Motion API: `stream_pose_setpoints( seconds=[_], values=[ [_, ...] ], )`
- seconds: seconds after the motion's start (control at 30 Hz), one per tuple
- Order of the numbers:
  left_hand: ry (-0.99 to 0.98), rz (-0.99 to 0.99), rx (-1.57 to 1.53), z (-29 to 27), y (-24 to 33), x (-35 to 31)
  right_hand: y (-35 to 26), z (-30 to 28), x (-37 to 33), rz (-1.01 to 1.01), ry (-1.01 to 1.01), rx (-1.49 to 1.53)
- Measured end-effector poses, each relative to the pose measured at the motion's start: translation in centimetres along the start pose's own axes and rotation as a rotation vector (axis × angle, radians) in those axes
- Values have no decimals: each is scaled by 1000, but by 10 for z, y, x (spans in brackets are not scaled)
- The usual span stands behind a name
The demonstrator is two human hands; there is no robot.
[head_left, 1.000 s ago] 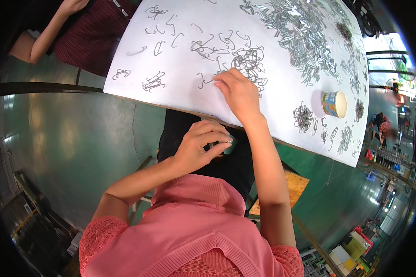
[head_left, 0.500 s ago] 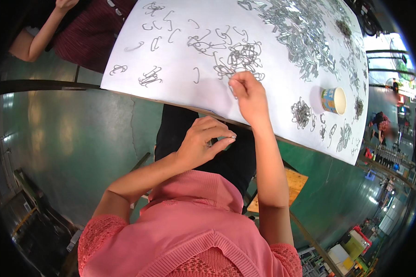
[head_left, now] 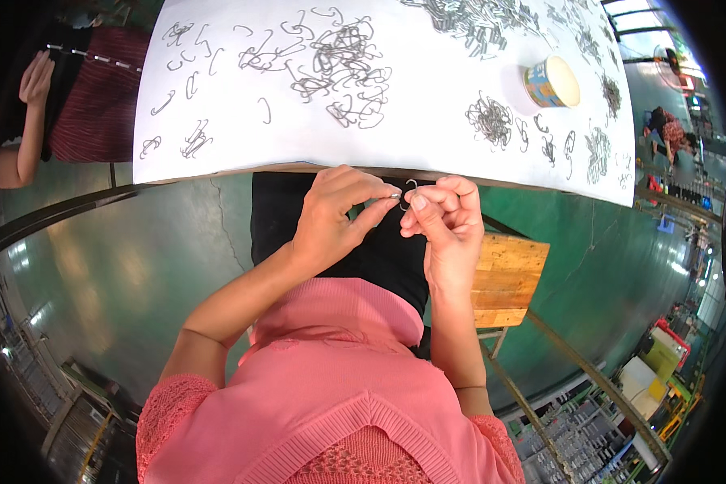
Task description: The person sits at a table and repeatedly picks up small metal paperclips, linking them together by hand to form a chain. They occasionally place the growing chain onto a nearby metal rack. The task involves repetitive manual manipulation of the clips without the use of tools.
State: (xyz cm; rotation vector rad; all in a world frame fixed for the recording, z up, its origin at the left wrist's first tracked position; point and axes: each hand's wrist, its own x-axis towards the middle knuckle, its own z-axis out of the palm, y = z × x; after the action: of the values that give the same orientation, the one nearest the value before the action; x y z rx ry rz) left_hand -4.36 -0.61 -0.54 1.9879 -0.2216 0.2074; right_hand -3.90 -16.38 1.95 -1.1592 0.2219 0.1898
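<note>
My left hand (head_left: pixel 331 211) is closed in a pinch on a small silvery metal piece (head_left: pixel 395 196), too small to make out fully. Just to its right, my right hand (head_left: pixel 450 227) holds a thin curved wire hook (head_left: pixel 412 185) between thumb and fingers, its bent end sticking up. The two pieces are close together, in front of the near table edge and above my lap; whether they touch I cannot tell. Beyond my hands, a tangled heap of similar wire hooks (head_left: pixel 348 60) lies on the white tabletop (head_left: pixel 427 137), with looser hooks scattered to its left.
Flat silvery metal pieces (head_left: pixel 482 31) are heaped at the far right. A paper cup (head_left: pixel 552 83) stands near a round pile of small wire parts (head_left: pixel 490 121). A wooden stool (head_left: pixel 510 278) is right of my lap. Another person's hand (head_left: pixel 36 78) shows at the far left.
My right hand has drawn back from the hook heap toward my left hand, bringing a wire hook with it. The view has shifted, and the other person's arm has moved.
</note>
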Motion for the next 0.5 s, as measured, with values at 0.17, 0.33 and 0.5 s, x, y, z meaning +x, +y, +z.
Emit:
stream_pose_setpoints(
  seconds=[0.17, 0.33, 0.5],
  values=[
    [-47, 84, 116, 11, 8, 2, 8, -7, -4, -126, 50, 51],
    [-104, 202, 82, 16, 8, 7, 17, -14, -8, -374, 55, -18],
    [-77, 336, 196, 12, -35, 77, 12, -24, -12, -530, 22, -39]
  ],
)
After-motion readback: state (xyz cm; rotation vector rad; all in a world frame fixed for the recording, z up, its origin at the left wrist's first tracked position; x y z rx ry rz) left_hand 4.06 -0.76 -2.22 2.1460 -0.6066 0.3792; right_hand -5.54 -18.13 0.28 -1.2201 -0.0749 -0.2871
